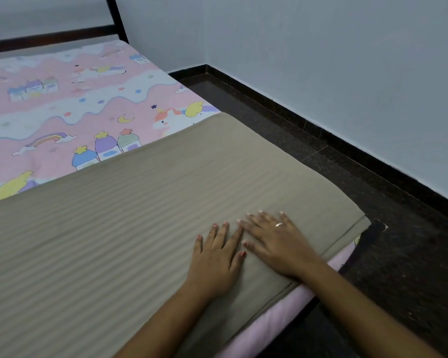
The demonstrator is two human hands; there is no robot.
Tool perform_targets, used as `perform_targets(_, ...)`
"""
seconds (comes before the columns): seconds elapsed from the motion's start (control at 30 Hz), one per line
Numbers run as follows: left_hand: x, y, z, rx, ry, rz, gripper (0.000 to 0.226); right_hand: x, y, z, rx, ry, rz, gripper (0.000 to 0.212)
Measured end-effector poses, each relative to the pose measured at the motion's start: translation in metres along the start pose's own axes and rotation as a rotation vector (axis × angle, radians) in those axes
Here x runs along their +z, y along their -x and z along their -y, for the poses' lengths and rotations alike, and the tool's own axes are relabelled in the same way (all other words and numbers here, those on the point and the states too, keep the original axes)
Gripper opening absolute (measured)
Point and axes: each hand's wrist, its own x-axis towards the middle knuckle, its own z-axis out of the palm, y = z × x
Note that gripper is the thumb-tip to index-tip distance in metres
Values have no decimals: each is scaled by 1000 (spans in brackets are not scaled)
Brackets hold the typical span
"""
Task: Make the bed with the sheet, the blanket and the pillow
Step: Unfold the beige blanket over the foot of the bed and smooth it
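Head view: both hands, left hand (215, 257) and right hand (274, 241), spread flat on striped beige blanket (140, 202).

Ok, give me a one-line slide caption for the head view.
Both hands, left hand and right hand, pressed flat on the beige striped blanket over the unicorn-print sheet.

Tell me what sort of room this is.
Most likely a bedroom: a bed with a dark frame, a cartoon-printed sheet on the mattress, and a beige blanket laid across it beside a plain wall.
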Motion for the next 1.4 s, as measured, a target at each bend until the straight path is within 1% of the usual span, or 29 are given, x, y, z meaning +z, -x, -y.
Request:
perform_targets(0.03, -3, 0, 1, 9, 15, 13, 76, -1, -2, -13, 21, 17, 2, 96)
perform_targets(0.1, -9, -1, 5, 24, 44, 37, 61, -6, -10, -53, 143, 52, -17, 87)
perform_targets(0.17, -16, -2, 9, 36, 70, 34, 61, -14, -22, -104, 335, 30, -53, 75)
perform_targets(0.23, -21, -4, 13, 32, 92, 34, 64, -25, -27, -147, 570, -87, -25, 63)
perform_targets(0.3, -23, -6, 18, 17, 120, 34, 66, -36, -32, -168, 780, -152, 58, 67)
perform_targets(0.33, -24, -7, 21, 10, 128, 28, 67, -39, -38, -166, 814, -96, 35, 67)
perform_targets(0.37, -25, -9, 23, 4, 135, 18, 67, -40, -46, -156, 776, -16, -43, 64)
perform_targets(0.4, -25, -12, 26, -8, 146, 5, 68, -40, -55, -138, 672, 36, -145, 60)
perform_targets(0.43, -26, -14, 29, -24, 161, -9, 69, -38, -64, -114, 540, 38, -205, 58)
perform_targets(0.47, -28, -17, 31, -47, 174, -22, 69, -34, -72, -85, 407, 22, -205, 61)
perform_targets(0.5, -30, -20, 34, -69, 185, -33, 69, -27, -79, -54, 283, 6, -177, 71)
perform_targets(0.57, -34, -24, 39, -110, 209, -51, 70, -10, -86, 0, 74, -11, -72, 89)
perform_targets(0.63, -39, -27, 50, -148, 233, -73, 71, 3, -85, 27, -47, -11, -3, 90)
perform_targets(0.67, -41, -28, 56, -168, 241, -83, 72, 6, -85, 28, -70, -13, 7, 90)
perform_targets(0.73, -45, -28, 71, -210, 249, -99, 74, 6, -86, 14, -51, -2, -12, 88)
perform_targets(0.8, -48, -26, 83, -253, 260, -118, 76, 3, -90, -16, 32, 28, -41, 74)
perform_targets(0.87, -49, -22, 91, -289, 285, -144, 78, -3, -94, -50, 171, 34, -61, 59)
perform_targets(0.97, -51, -15, 100, -328, 330, -188, 81, -16, -97, -92, 438, 49, -134, 58)
perform_targets(1.03, -52, -11, 107, -344, 334, -201, 82, -23, -100, -102, 591, 105, -188, 59)
perform_targets(1.07, -53, -9, 112, -354, 340, -212, 83, -27, -103, -96, 585, 156, -246, 58)
perform_targets(1.1, -52, -7, 116, -364, 345, -224, 83, -28, -106, -85, 521, 195, -310, 58)
perform_targets(1.17, -53, -5, 123, -390, 355, -250, 83, -28, -115, -44, 337, 188, -439, 54)
perform_targets(1.2, -53, -4, 126, -404, 356, -260, 83, -23, -118, -20, 247, 138, -471, 53)
perform_targets(1.23, -53, -2, 130, -419, 349, -266, 83, -19, -120, 7, 168, 80, -440, 56)
perform_targets(1.3, -52, 2, 137, -450, 313, -276, 82, -5, -124, 58, 62, 1, -313, 61)
perform_targets(1.4, -52, 10, 150, -498, 222, -309, 76, 27, -128, 100, -41, -16, -199, 60)
